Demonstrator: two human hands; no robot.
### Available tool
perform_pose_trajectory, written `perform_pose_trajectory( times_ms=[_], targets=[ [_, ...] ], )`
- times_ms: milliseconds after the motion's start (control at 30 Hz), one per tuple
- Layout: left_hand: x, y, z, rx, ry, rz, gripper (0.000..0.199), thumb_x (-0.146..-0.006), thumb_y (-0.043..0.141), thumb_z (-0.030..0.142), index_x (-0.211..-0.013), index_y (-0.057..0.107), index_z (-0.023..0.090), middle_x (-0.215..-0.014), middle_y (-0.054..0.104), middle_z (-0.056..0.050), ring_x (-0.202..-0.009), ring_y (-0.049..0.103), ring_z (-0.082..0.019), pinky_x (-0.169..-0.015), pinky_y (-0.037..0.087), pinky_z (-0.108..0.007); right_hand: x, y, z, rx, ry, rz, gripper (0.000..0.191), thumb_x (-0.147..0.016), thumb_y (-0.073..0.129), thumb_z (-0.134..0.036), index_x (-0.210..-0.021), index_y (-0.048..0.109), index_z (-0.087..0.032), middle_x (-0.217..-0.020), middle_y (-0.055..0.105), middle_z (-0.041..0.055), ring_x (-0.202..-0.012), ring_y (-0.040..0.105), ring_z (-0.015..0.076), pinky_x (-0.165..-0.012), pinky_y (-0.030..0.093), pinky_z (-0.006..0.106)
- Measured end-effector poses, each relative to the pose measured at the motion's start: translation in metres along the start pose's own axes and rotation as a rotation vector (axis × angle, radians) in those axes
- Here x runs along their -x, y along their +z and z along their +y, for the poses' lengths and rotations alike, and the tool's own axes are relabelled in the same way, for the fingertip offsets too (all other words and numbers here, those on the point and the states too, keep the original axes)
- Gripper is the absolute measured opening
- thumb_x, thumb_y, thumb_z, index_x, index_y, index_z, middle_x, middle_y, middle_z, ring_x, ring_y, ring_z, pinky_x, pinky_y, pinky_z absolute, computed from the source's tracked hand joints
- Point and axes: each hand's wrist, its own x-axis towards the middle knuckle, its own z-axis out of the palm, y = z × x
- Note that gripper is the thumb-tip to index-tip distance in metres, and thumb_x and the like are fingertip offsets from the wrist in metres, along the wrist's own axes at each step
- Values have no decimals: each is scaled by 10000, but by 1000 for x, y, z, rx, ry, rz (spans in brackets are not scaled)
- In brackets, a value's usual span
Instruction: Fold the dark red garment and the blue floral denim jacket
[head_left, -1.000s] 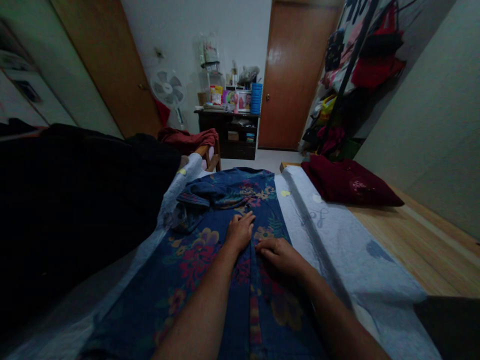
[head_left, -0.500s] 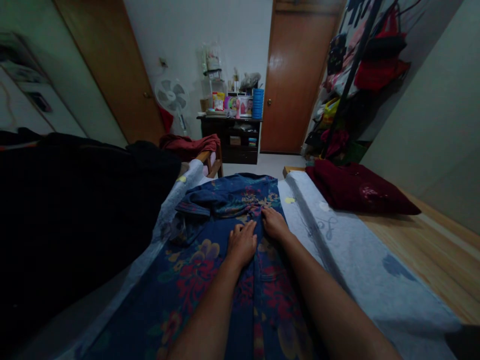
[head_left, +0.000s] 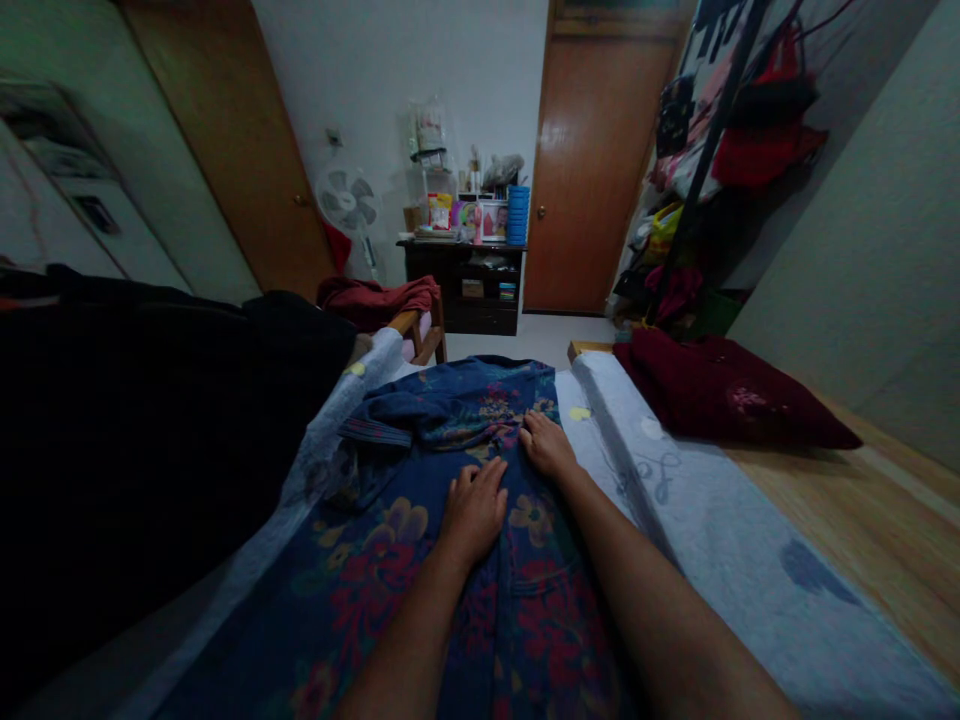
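A long dark blue floral robe [head_left: 401,560] lies spread over the bed, its collar end away from me. One striped-cuff sleeve [head_left: 375,432] is folded across its left side. My left hand [head_left: 474,510] rests palm down on the middle of the robe, fingers stretched and slightly apart. Just right of it and a little farther off, my right hand [head_left: 549,445] lies on the robe near its right edge. The right fingers are loosely bent against the cloth, beside a patch of wrinkles.
Black clothing [head_left: 150,450] is heaped at the left. A dark red folded garment [head_left: 727,385] lies on the right, beside a pale patterned bed cover [head_left: 697,500]. Beyond the bed are a fan [head_left: 349,200], a dark cabinet [head_left: 465,300], a wooden door [head_left: 589,170] and hanging bags [head_left: 765,140].
My left hand has slid slightly left and toward me over the robe. The front strip has shifted left, and a yellow flower now shows between my arms. My right hand has barely moved.
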Motion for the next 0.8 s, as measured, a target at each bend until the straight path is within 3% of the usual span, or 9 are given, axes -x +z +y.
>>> perform_pose_trajectory(
  times_ms=[267, 500, 667, 800],
  targets=[
    [0, -1, -2, 38, -8, -10, 478, -923, 471, 283, -1400, 475, 309, -1474, 483, 2, -1197, 459, -248, -1018, 408, -435, -41, 5, 12, 11, 7, -28, 538, -996, 347, -446, -1429, 427, -137, -1531, 380, 115, -1432, 280, 260, -1143, 222, 406],
    [-3, -5, -8, 133, -29, 27, 427, -905, 518, 312, -1326, 551, 246, -1418, 538, -27, -1184, 482, -235, -1042, 402, -398, -71, 13, 21, -10, 57, -30, 571, -992, 332, -471, -1452, 407, -142, -1556, 339, 97, -1444, 249, 262, -1148, 205, 398],
    [-6, -3, -18, 178, -187, 200, 351, -872, 549, 283, -1213, 611, 230, -1459, 455, -72, -1293, 428, -264, -1107, 352, -432, -71, 16, 18, 0, 94, -22, 630, -974, 328, -501, -1485, 363, -134, -1576, 297, 87, -1457, 204, 281, -1157, 177, 422],
    [-12, 5, -40, 258, -392, 363, 398, -862, 547, 247, -1260, 527, 228, -1473, 394, -112, -1347, 412, -256, -1105, 374, -410, -66, 15, 15, 8, 100, -14, 636, -970, 313, -503, -1490, 357, -140, -1580, 287, 86, -1455, 205, 285, -1153, 177, 429]
  ],
)
